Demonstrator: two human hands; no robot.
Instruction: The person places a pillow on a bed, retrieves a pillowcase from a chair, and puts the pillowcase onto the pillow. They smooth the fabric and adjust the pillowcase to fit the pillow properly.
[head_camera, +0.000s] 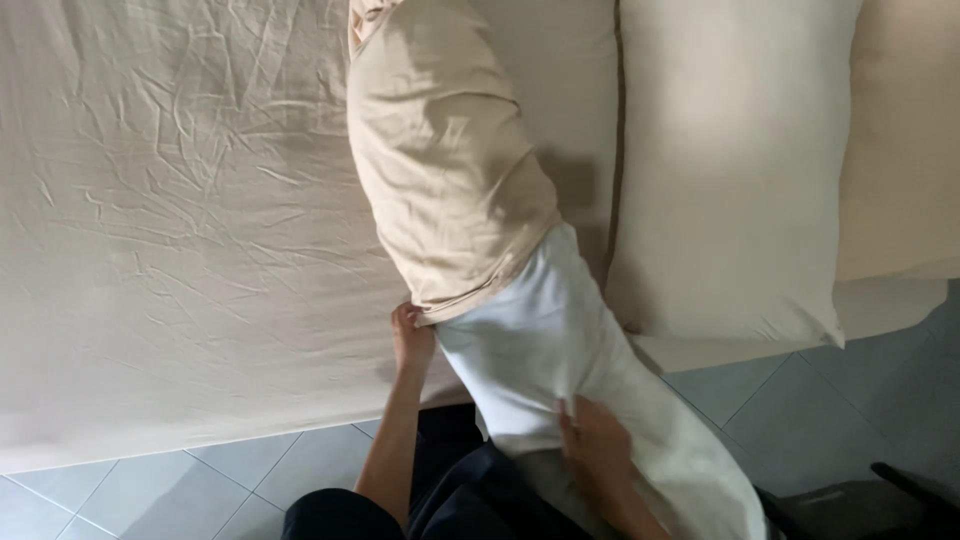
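A long white bolster pillow (560, 350) lies across the bed's edge, its far half inside a beige pillowcase (445, 160). My left hand (411, 335) grips the open hem of the beige pillowcase at its lower left corner. My right hand (598, 447) pinches the bare white pillow near its near end, fingers bunching the fabric. The pillow's lower end hangs over my lap.
A wrinkled beige sheet (170, 230) covers the bed on the left. A cream pillow (735, 170) lies to the right, with another pillow (905, 140) at the far right edge. Grey floor tiles (150, 485) run along the near side. A dark object (900, 495) sits at lower right.
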